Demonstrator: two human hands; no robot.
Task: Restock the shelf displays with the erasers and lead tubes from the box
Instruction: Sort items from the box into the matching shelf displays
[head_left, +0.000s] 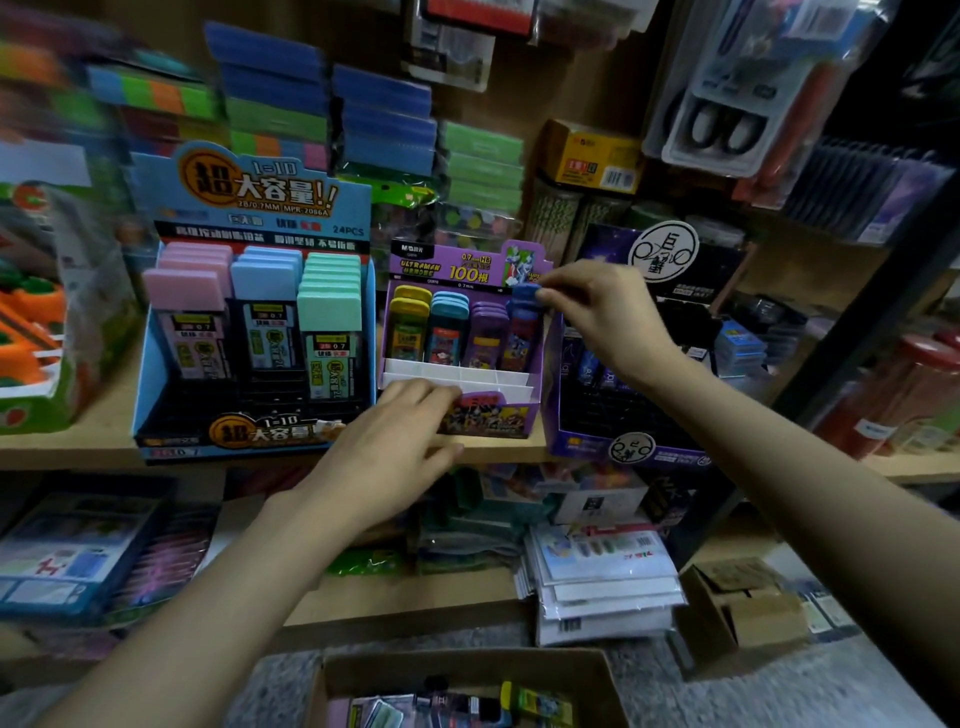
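A purple lead-tube display stands on the wooden shelf, holding rows of yellow, teal and purple tubes. My right hand pinches the blue cap of a blue lead tube standing in the display's rightmost column. My left hand rests on the display's front lower edge, fingers curled against it. A cardboard box with several loose tubes and erasers sits on the floor at the bottom centre.
A blue display with pink, blue and mint tubes stands left of the purple one. A dark purple display stands to the right. Packets lie on the lower shelf, and a small open carton sits at lower right.
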